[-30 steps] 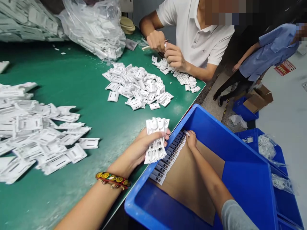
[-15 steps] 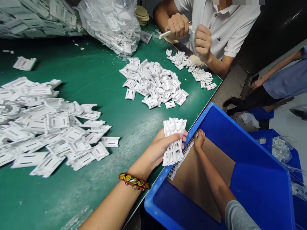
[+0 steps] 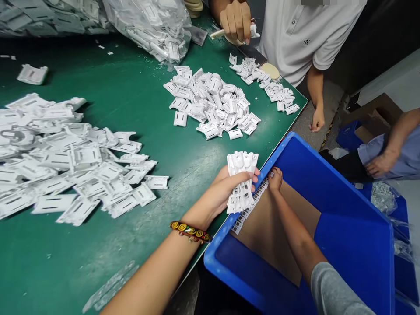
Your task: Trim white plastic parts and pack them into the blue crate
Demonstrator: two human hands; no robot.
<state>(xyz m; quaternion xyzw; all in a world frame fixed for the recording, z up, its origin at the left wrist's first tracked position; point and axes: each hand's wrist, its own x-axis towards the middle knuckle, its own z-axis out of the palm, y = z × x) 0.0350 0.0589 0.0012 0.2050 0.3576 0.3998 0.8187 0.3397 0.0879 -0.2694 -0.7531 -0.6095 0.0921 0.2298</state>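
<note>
My left hand (image 3: 226, 188), a patterned bracelet on its wrist, grips a fanned stack of white plastic parts (image 3: 242, 186) above the table edge and the bin's rim. Inside the blue bin (image 3: 354, 245), a row of similar white parts (image 3: 251, 205) runs along the near wall on a brown cardboard sheet (image 3: 295, 227). At the far end of that row is my right hand (image 3: 274, 178). Its fingers are closed on a small white plastic part, which they mostly hide.
On the green table (image 3: 131, 92) lie a large left pile (image 3: 85, 162) and a middle pile (image 3: 213, 105) of white parts. Stuffed clear bags (image 3: 151, 26) stand behind. Across the corner, a co-worker's hand (image 3: 236, 22) holds a tool and a white part. Another person's arm (image 3: 390, 153) is at right.
The view has shifted slightly. The co-worker's one hand has dropped beside the table; the other still holds the tool. The person at right has moved an arm. My hands keep nearly the same positions.
</note>
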